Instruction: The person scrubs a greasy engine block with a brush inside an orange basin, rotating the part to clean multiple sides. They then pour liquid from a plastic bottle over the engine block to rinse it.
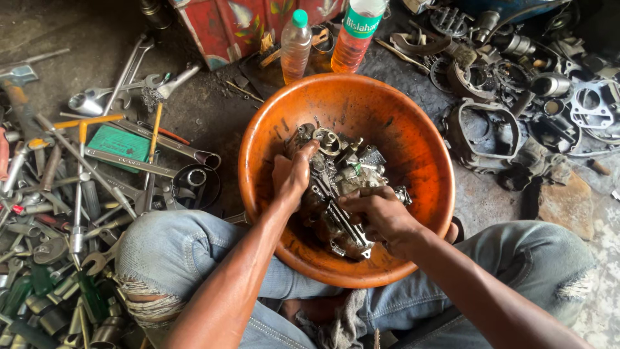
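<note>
In the head view, the greasy grey metal engine part (pixel 339 194) lies inside the round orange plastic basin (pixel 413 129), which rests between the person's knees in torn blue jeans (pixel 174 249). The left hand (pixel 292 178) presses on its left side and the right hand (pixel 381 216) is closed over its lower edge. The part looks oily and dark, so I judge the handling in the basin is not finished; many steel wrenches (pixel 123 84) lie on the floor to the left.

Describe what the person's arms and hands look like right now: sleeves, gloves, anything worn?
Both arms are bare to the top of the view, no sleeves showing. The left hand and right hand wear no gloves, and no rings, watch or bands show. Dark oily grime smears the fingers and forearms. Below them, the legs are in faded blue jeans, torn and frayed at the knees.
</note>
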